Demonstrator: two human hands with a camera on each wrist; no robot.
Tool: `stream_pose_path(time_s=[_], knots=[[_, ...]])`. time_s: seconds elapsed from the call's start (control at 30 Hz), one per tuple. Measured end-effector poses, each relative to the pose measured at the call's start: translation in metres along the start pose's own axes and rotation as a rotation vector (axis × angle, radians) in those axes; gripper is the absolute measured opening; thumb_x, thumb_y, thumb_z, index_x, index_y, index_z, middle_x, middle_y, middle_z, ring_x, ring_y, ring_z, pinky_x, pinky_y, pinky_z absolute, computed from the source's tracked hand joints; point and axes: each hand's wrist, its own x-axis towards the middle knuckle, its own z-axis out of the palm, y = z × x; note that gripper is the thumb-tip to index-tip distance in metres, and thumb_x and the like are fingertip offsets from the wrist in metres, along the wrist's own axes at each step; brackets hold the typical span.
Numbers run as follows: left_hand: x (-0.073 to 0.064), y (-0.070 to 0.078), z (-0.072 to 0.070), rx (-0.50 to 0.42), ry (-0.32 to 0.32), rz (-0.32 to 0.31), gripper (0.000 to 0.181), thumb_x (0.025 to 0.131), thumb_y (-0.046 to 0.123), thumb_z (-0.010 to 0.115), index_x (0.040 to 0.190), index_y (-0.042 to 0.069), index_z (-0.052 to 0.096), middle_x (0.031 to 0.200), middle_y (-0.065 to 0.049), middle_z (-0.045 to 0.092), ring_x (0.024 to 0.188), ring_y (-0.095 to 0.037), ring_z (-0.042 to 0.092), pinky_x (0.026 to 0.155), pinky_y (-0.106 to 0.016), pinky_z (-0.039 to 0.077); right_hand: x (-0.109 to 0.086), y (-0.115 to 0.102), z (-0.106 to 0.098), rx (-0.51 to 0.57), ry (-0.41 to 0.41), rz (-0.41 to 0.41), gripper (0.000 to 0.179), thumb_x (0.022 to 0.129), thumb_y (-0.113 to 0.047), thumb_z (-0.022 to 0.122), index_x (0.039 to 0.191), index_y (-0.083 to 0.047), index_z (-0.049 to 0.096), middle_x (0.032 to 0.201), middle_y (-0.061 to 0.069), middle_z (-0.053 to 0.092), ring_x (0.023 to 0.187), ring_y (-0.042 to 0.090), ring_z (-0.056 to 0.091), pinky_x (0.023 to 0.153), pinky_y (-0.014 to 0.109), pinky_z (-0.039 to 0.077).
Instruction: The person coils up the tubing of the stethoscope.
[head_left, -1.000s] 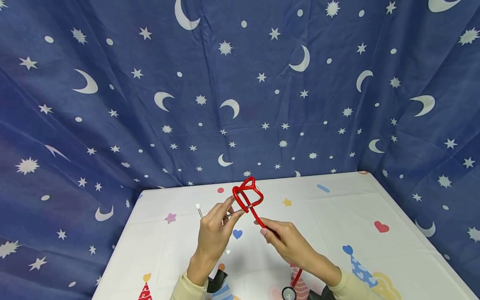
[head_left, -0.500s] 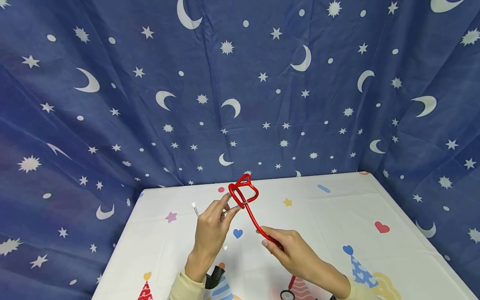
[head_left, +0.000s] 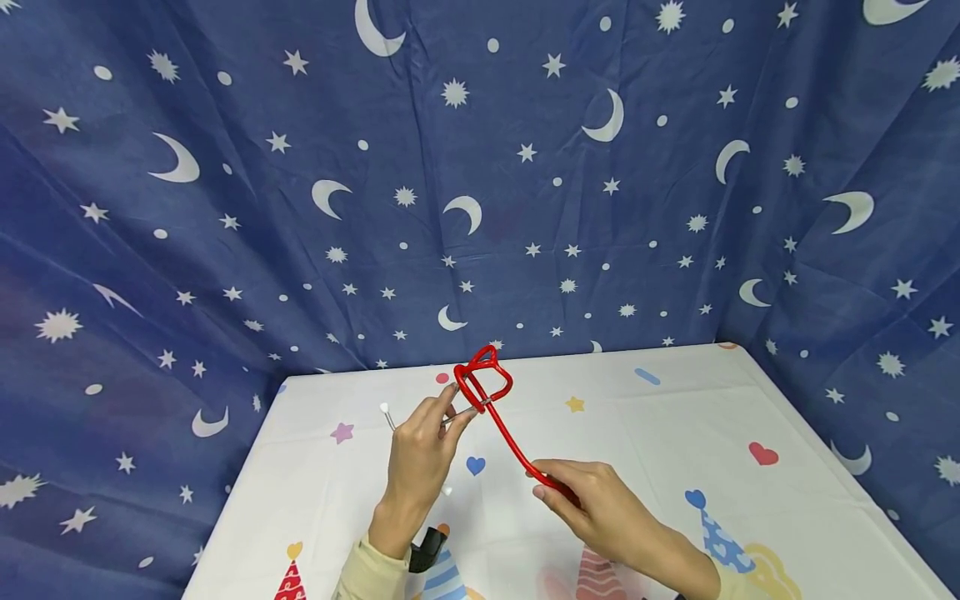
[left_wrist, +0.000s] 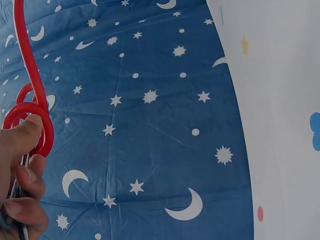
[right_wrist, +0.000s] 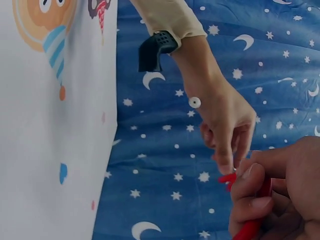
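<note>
A red stethoscope [head_left: 510,437] is held up above the table, its tubing looped over itself at the far end. My left hand [head_left: 422,458] grips the metal ear tubes beside the loop, thumb and fingertips touching the red tubing [left_wrist: 30,55] in the left wrist view. One white eartip [head_left: 385,407] sticks out left of that hand; another eartip [right_wrist: 194,102] shows in the right wrist view. My right hand [head_left: 600,508] pinches the single tube lower down, to the right, and the tube runs fairly straight between both hands. The chest piece is out of sight.
A white tablecloth [head_left: 675,433] printed with hearts, stars and party hats covers the table below. Behind it hangs a blue curtain [head_left: 510,208] with moons and stars. Black straps [head_left: 427,550] sit at the wrists.
My right hand has moved down and right along with the tube, lengthening the stretch between the hands. The left hand and loop shifted slightly left. The chest piece has dropped out of the head view.
</note>
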Motion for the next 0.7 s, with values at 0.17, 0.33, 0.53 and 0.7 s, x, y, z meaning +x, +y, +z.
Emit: stream_pose_path(time_s=[0.17, 0.33, 0.53, 0.7], knots=[[-0.001, -0.001, 0.001, 0.01, -0.018, 0.0, 0.046, 0.074, 0.017, 0.085, 0.114, 0.001, 0.069, 0.073, 0.0, 0.064, 0.052, -0.004, 0.041, 0.048, -0.01, 0.036, 0.002, -0.003, -0.009, -0.006, 0.001, 0.032, 0.019, 0.096, -0.021, 0.065, 0.109, -0.008, 0.07, 0.079, -0.01, 0.065, 0.058, -0.008, 0.042, 0.048, 0.011, 0.042], [-0.002, 0.002, 0.003, 0.008, -0.044, 0.014, 0.045, 0.076, 0.019, 0.084, 0.114, 0.001, 0.069, 0.073, 0.0, 0.064, 0.051, -0.003, 0.038, 0.047, -0.01, 0.033, 0.005, -0.003, -0.015, -0.027, 0.029, -0.056, 0.015, 0.094, -0.015, 0.067, 0.107, -0.01, 0.07, 0.081, -0.01, 0.065, 0.057, -0.01, 0.041, 0.049, 0.007, 0.039], [-0.003, 0.005, 0.004, 0.001, -0.054, 0.052, 0.046, 0.076, 0.019, 0.084, 0.114, 0.0, 0.069, 0.073, 0.0, 0.064, 0.051, -0.003, 0.038, 0.046, -0.01, 0.034, 0.01, -0.007, -0.022, -0.034, 0.058, -0.101, 0.013, 0.09, -0.012, 0.071, 0.103, -0.014, 0.071, 0.077, -0.014, 0.06, 0.059, -0.009, 0.041, 0.049, 0.008, 0.038], [-0.003, 0.006, 0.004, 0.007, -0.064, 0.067, 0.046, 0.076, 0.021, 0.084, 0.115, 0.001, 0.069, 0.072, 0.001, 0.063, 0.051, -0.004, 0.043, 0.048, -0.01, 0.038, 0.014, -0.008, -0.027, -0.048, 0.054, -0.123, 0.014, 0.09, -0.012, 0.071, 0.104, -0.014, 0.071, 0.076, -0.014, 0.06, 0.061, -0.008, 0.042, 0.05, 0.009, 0.04]])
